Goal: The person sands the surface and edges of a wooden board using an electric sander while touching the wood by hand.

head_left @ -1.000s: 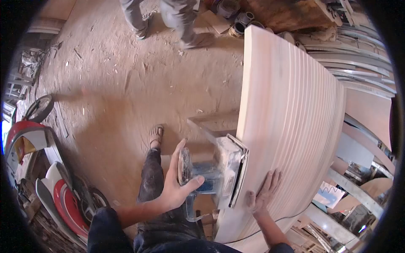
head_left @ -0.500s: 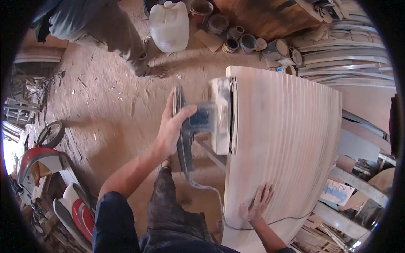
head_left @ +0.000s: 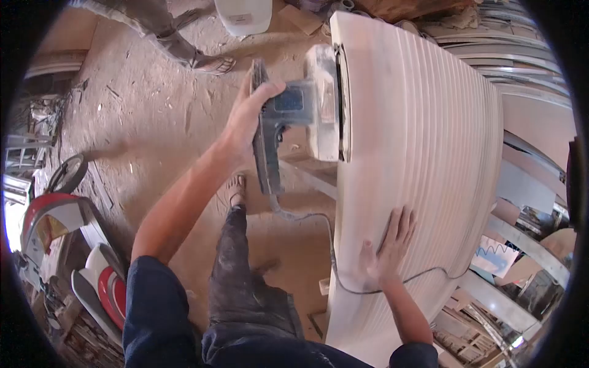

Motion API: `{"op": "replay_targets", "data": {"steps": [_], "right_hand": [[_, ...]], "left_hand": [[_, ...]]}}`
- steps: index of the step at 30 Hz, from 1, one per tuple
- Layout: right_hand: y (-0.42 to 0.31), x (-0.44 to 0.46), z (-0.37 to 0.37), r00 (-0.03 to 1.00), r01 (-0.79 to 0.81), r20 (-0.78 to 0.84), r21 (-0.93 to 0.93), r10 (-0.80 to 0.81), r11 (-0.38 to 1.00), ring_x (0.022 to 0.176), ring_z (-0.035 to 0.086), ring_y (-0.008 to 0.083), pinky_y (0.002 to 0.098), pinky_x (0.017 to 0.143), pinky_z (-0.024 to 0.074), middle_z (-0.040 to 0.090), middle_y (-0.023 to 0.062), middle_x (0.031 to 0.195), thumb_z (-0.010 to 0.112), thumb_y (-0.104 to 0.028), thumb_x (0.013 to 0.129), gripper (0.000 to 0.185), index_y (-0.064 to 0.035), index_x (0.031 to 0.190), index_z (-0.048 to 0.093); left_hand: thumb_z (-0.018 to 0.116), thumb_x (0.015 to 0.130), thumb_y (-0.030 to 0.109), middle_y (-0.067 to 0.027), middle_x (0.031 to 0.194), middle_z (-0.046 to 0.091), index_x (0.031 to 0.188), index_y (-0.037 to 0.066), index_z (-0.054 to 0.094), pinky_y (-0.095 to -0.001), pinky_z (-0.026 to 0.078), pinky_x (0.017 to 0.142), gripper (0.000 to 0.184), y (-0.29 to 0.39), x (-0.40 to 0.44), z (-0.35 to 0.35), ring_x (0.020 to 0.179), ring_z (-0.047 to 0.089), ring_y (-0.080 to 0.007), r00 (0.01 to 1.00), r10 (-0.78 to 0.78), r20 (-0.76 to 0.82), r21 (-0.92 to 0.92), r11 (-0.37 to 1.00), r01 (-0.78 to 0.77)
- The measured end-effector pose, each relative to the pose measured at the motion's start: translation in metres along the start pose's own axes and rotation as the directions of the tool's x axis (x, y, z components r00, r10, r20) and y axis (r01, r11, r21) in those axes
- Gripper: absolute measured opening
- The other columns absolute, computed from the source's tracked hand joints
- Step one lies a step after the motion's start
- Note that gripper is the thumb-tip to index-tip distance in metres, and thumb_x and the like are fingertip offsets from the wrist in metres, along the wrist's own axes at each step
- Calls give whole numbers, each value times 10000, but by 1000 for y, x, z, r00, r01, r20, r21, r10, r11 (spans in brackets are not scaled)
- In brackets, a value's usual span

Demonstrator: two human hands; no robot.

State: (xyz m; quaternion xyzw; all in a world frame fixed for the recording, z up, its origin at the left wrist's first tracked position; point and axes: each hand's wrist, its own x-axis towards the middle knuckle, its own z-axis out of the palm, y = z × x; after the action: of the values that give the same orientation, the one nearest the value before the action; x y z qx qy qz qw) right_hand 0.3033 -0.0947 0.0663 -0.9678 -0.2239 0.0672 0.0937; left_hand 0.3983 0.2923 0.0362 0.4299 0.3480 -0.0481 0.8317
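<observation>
My left hand (head_left: 250,116) is wrapped round the grip of a dusty power sander (head_left: 291,101), thumb on top. The sander is turned on its side, its pad pressed against the left edge of a pale wooden piece (head_left: 442,141) with many parallel lines along its top. My right hand (head_left: 389,254) lies on that wood with fingers stretched, holding nothing. From the sander's lower end, a dark cord (head_left: 331,245) runs down and across the wood, passing near my right wrist.
Another person's leg and sandalled foot (head_left: 211,64) are at the upper left, beside a white plastic canister (head_left: 245,15). Red and white motorcycle parts (head_left: 101,285) lie at the lower left. Long strips (head_left: 509,52) are stacked at the upper right. Metal rails (head_left: 500,306) show at the lower right.
Everything has shifted upward in view as my head moved. The sander remains against the wood's edge in my left hand, and my right hand still rests on the wood.
</observation>
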Motion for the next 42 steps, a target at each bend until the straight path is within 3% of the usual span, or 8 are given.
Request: {"op": "replay_targets", "data": {"steps": [7, 16, 22, 33, 35, 37, 41, 42], "right_hand": [[-2, 2, 5, 991, 61, -117, -54, -67, 997, 1498, 193, 459, 579, 1217, 126, 259, 256, 1606, 614, -428, 923, 831, -3, 1559, 291], [12, 5, 33, 941, 128, -303, -91, -150, 988, 1475, 259, 450, 543, 1218, 173, 313, 233, 1593, 546, -521, 967, 760, -60, 1544, 363], [30, 7, 41, 912, 199, -351, -73, -212, 977, 1481, 266, 418, 535, 1220, 165, 356, 220, 1576, 440, -604, 992, 770, -55, 1530, 389], [21, -34, 31, 950, 37, -313, 65, -15, 997, 1492, 242, 368, 513, 1235, 163, 357, 190, 1576, 529, -499, 984, 707, -28, 1500, 413], [-4, -79, 36, 998, -63, 12, 181, 62, 981, 1526, 142, 334, 549, 1233, 83, 284, 175, 1617, 448, -518, 1034, 721, -30, 1548, 319], [-48, -186, -38, 924, -21, 248, 794, -292, 608, 1478, 290, 341, 473, 1226, 200, 339, 208, 1585, 471, -454, 1045, 677, -54, 1565, 303], [-155, -385, -139, 931, -261, 340, 875, -133, 407, 1156, 635, 350, 454, 975, 500, 651, 238, 1226, 744, -482, 855, 653, 5, 1271, 615], [-172, -419, -122, 968, -191, 249, 781, -17, 595, 1114, 652, 370, 447, 968, 506, 667, 250, 1154, 738, -516, 845, 683, 42, 1218, 612]], "left_hand": [[664, 928, 336, -84, 936, 634, 1166, 80, 496, -311, 547, 491, 388, -111, -109, -19, 647, 643, -170, 1000, -3, -24, -28, 1000, 3], [723, 884, 312, -134, 1118, 604, 1575, 87, 199, -337, 561, 641, 896, -197, -246, -26, 882, 653, -176, 997, 75, 17, -10, 997, -75], [779, 849, 280, -147, 1203, 587, 1566, 5, 217, -297, 556, 754, 952, -193, -265, -13, 1044, 632, -176, 830, 525, 188, 279, 782, -558], [590, 956, 434, -30, 861, 664, 1055, 78, 619, -313, 581, 629, 371, -143, -422, -67, 715, 680, -184, 947, 310, -85, -168, 932, -321], [587, 959, 427, -33, 866, 670, 1061, 76, 625, -320, 579, 626, 368, -150, -468, -90, 715, 681, -195, 953, 266, -146, -193, 937, -291], [591, 953, 416, -39, 865, 675, 1066, 70, 626, -323, 577, 615, 366, -167, -501, -92, 702, 680, -199, 947, 210, -242, -221, 939, -265], [633, 895, 374, -97, 941, 673, 1160, 54, 585, -351, 570, 667, 418, -210, -566, -77, 811, 676, -246, 986, 152, -76, -232, 959, -165], [649, 888, 323, -112, 1006, 654, 1207, 48, 552, -359, 576, 698, 432, -225, -570, -77, 874, 671, -252, 995, 92, -29, -235, 967, -96]]}}
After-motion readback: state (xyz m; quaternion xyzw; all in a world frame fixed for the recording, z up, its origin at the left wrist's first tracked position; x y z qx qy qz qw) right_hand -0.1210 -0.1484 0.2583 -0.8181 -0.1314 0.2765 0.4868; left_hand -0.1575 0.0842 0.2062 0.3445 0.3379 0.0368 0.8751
